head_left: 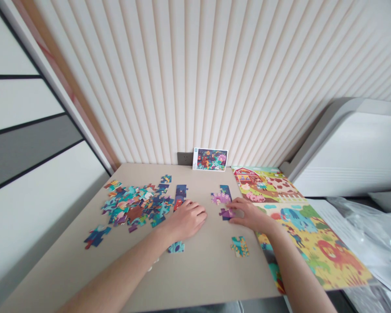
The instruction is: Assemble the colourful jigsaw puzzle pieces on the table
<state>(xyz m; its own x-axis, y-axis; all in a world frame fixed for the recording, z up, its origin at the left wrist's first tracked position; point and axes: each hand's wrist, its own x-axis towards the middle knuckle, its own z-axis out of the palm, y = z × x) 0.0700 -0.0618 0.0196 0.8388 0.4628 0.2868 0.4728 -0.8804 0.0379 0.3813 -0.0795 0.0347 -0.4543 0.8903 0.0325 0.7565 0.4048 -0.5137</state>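
Observation:
My right hand has thumb and fingertips on the right edge of a purple puzzle piece. Just above that piece lie a joined pink-purple puzzle piece and a dark blue one at its upper right. My left hand rests palm down on the table, fingers stretched out and slightly bent. Beside its fingers a dark blue and red puzzle strip is partly covered. Below the left wrist is a teal puzzle piece, partly hidden. A teal and yellow puzzle piece lies below my right hand.
Many loose puzzle pieces are heaped at the left of the table. A reference picture card leans against the ribbed wall. Farm and animal picture boards cover the right side, with clear plastic wrapping beyond.

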